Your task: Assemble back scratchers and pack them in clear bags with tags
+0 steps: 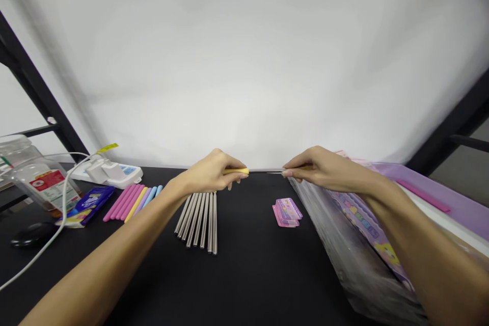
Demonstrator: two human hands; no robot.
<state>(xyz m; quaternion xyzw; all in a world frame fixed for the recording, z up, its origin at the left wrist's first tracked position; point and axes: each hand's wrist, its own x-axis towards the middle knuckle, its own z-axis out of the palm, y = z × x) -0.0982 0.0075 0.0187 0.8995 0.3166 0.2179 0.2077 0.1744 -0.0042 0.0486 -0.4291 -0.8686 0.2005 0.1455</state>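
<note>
My left hand (216,170) is closed on a yellow stick (237,170), one end of it showing past the fingertips. My right hand (315,167) pinches a thin, pointed metal piece (274,172) whose tip points left at the yellow stick, with a gap between them. What lies inside the right palm is mostly hidden. Below the left wrist, several shiny metal rods (198,221) fan out on the black table (248,275). A small stack of pink and purple cards (288,212) lies below the right hand.
At left are several pink, yellow, purple and blue sticks (132,202), a blue packet (89,205), a black mouse (34,234), a white power strip (122,175), a clear jar (48,178) and a white cable (64,191). Clear plastic bags (344,249) and a purple tray (451,193) occupy the right.
</note>
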